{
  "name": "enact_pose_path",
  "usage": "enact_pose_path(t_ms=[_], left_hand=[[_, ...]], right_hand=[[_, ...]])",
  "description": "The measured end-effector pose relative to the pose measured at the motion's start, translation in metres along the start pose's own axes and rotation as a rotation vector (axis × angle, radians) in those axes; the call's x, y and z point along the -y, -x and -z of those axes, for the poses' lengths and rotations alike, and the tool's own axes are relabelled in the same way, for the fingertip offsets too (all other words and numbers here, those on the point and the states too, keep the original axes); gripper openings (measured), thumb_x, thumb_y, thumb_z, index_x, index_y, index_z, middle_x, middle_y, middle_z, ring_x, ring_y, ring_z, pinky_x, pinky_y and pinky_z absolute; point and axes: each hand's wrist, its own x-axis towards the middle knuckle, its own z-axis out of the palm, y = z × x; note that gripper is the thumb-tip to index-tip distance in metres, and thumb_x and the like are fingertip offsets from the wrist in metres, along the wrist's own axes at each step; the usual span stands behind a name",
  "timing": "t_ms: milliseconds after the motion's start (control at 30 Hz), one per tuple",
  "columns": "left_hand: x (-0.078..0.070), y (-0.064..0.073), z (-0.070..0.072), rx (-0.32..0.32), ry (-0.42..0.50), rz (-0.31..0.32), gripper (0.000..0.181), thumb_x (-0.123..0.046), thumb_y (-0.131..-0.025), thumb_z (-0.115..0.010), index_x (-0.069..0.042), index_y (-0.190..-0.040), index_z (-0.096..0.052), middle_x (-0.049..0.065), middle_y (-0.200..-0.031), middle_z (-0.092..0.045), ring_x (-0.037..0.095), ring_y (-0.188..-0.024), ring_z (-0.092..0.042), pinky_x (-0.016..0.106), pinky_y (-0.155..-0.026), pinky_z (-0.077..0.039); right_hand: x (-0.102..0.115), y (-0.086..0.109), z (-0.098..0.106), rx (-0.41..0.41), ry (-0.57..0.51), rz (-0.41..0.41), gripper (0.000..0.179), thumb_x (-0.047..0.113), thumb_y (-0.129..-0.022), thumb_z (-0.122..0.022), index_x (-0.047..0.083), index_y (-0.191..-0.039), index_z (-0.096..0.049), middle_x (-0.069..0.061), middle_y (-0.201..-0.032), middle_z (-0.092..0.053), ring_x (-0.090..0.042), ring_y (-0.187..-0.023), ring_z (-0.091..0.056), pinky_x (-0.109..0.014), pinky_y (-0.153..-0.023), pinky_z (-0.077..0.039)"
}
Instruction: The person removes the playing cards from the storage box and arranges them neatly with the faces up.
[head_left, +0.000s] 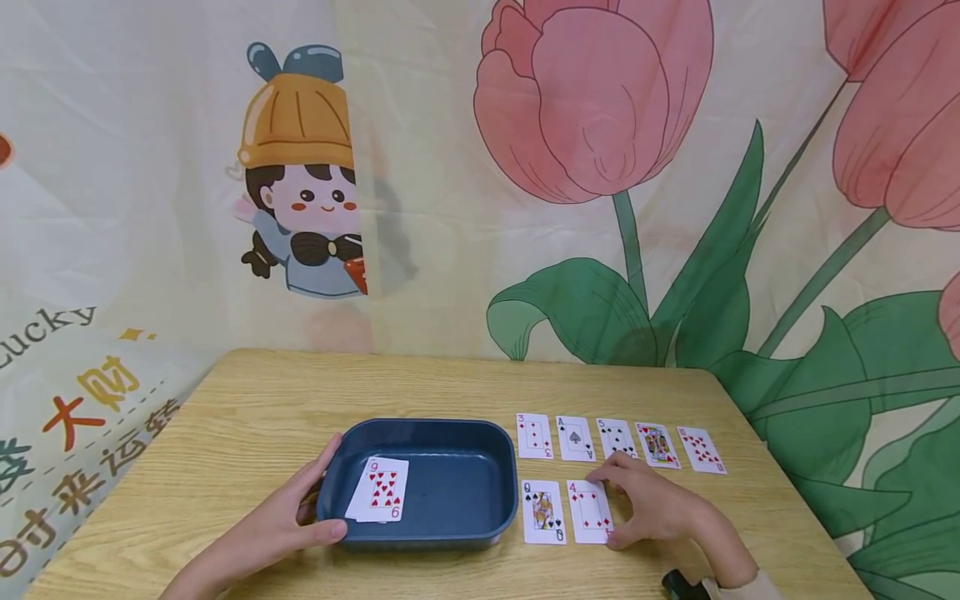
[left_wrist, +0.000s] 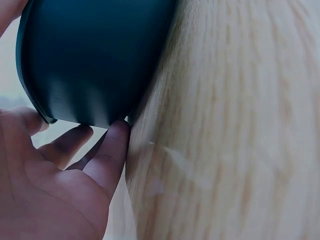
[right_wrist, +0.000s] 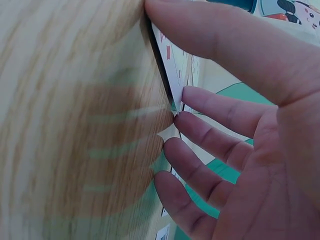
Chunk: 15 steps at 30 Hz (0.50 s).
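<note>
My left hand (head_left: 279, 518) grips the left end of a dark blue tray (head_left: 457, 492), thumb at the front corner and fingers along the outer wall. Inside, at the tray's left, a nine of hearts (head_left: 384, 490) overlaps at least one other card. With thumb and index finger at opposite edges, my right hand (head_left: 658, 502) pinches a four of diamonds (head_left: 589, 512). In the right wrist view the card's lower edge (right_wrist: 161, 60) shows a dark gap above the wood. Left of that card lies a queen of spades (head_left: 543, 510), face up.
Behind the right hand runs a row of face-up cards: a three of diamonds (head_left: 534, 436), an ace of spades (head_left: 575, 438), a black five (head_left: 617, 435), a red face card (head_left: 657, 445) and another red card (head_left: 702, 450). A printed cloth (head_left: 427, 208) hangs behind the wooden table (head_left: 285, 383).
</note>
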Motion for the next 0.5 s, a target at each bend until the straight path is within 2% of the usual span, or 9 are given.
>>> enact_pose_path(t_ms=[133, 333, 400, 500], left_hand=[[0.0003, -0.0006, -0.0006, 0.001, 0.015, -0.011, 0.105, -0.017, -0.101, -0.075, -0.022, -0.173, 0.001, 0.027, -0.175, -0.002, 0.045, -0.148, -0.034, 0.018, -0.099, -0.052], [0.0001, -0.0002, -0.0002, 0.006, 0.031, -0.026, 0.104, -0.015, -0.101, -0.074, -0.024, -0.173, 0.0, 0.027, -0.175, -0.002, 0.015, -0.143, -0.045, 0.02, -0.1, -0.053], [0.0001, -0.0001, -0.0003, 0.005, 0.03, -0.027, 0.103, -0.015, -0.101, -0.074, -0.027, -0.172, 0.0, 0.027, -0.175, -0.002, 0.018, -0.144, -0.044, 0.02, -0.1, -0.053], [-0.0006, 0.0003, -0.0006, 0.004, 0.021, -0.012, 0.104, -0.017, -0.101, -0.074, -0.029, -0.172, 0.0, 0.027, -0.175, -0.001, 0.036, -0.15, -0.036, 0.017, -0.1, -0.051]], right_hand=[[-0.0001, 0.0004, 0.0003, 0.001, -0.006, -0.003, 0.077, 0.039, -0.075, -0.097, 0.013, -0.14, -0.064, 0.0, -0.134, -0.054, -0.025, -0.122, -0.051, -0.052, -0.109, -0.045], [-0.0021, 0.0002, 0.0002, -0.004, -0.003, 0.01, 0.079, 0.039, -0.075, -0.097, 0.013, -0.141, -0.064, 0.0, -0.131, -0.054, -0.024, -0.119, -0.053, -0.05, -0.106, -0.047], [-0.0025, 0.0002, 0.0, -0.003, -0.005, 0.011, 0.079, 0.039, -0.075, -0.097, 0.013, -0.141, -0.064, 0.0, -0.13, -0.054, -0.024, -0.118, -0.052, -0.049, -0.106, -0.047], [-0.0028, 0.0003, -0.0007, 0.001, -0.005, 0.009, 0.08, 0.04, -0.075, -0.097, 0.013, -0.142, -0.064, 0.001, -0.128, -0.054, -0.024, -0.117, -0.051, -0.047, -0.106, -0.046]])
